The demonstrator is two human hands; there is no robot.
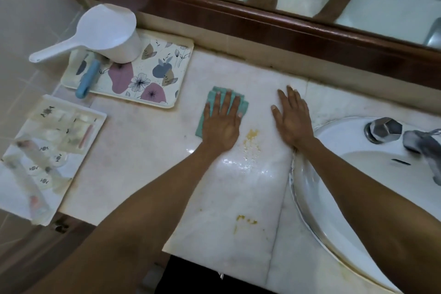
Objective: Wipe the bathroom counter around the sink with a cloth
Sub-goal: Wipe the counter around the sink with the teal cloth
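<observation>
A folded teal cloth (212, 96) lies on the pale marble counter (148, 141), left of the sink. My left hand (223, 122) presses flat on the cloth, fingers spread toward the wall. Flat on the bare counter beside it rests my right hand (292, 117), palm down, holding nothing, its wrist at the rim of the white sink (334, 136). Between the two hands is a yellow grainy spill (251, 141) with a wet shine below it. A second yellow smear (245, 219) sits nearer the front edge.
A floral tray (162, 74) at the back left carries a white dipper (105, 36) and a blue-handled tool (87, 82). A white tray of wrapped toiletries (47, 150) hangs over the left edge. The chrome tap (386, 130) is at right. A wood-framed mirror (262, 24) runs behind.
</observation>
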